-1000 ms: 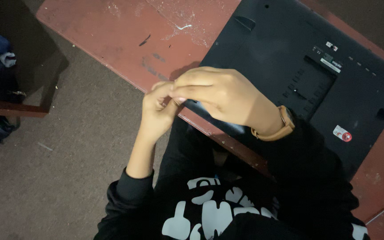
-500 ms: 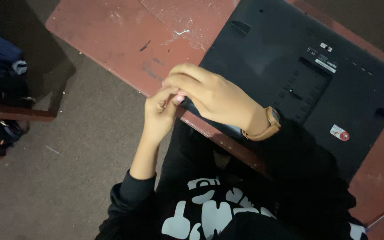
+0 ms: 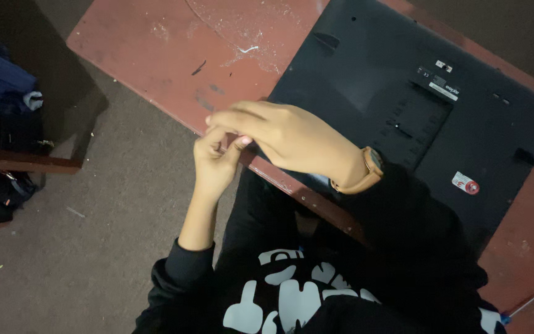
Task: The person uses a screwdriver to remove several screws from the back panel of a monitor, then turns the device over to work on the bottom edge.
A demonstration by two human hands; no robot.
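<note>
On the red table point(image 3: 156, 43), the upturned black monitor point(image 3: 415, 111) lies just beyond both hands, fingertips pinched together.

Right hand point(image 3: 285, 139) covers the left hand's point(image 3: 214, 164) fingertips (whatever they pinch stays hidden), and the sleeve hides the monitor's point(image 3: 403, 111) near edge.

Single head-worn view, looking steeply down from close above the person's lap. It takes in both hands, the red table point(image 3: 156, 49) edge and the floor point(image 3: 94, 247) at left.
</note>
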